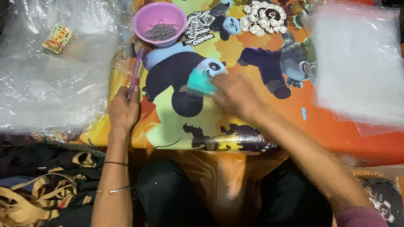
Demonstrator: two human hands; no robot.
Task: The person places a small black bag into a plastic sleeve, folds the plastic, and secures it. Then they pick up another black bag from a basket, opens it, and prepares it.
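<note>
Left hand gripping a purple stick at nine o'clock | right hand pinching a teal piece at tabletop centre | pink bowl sitting at twelve o'clock | clear bags lying at three o'clock | best keeping the pinch firm and flat.

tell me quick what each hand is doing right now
Left hand: closed on a thin purple stick.
Right hand: holding a small teal piece on the cartoon table.
</note>
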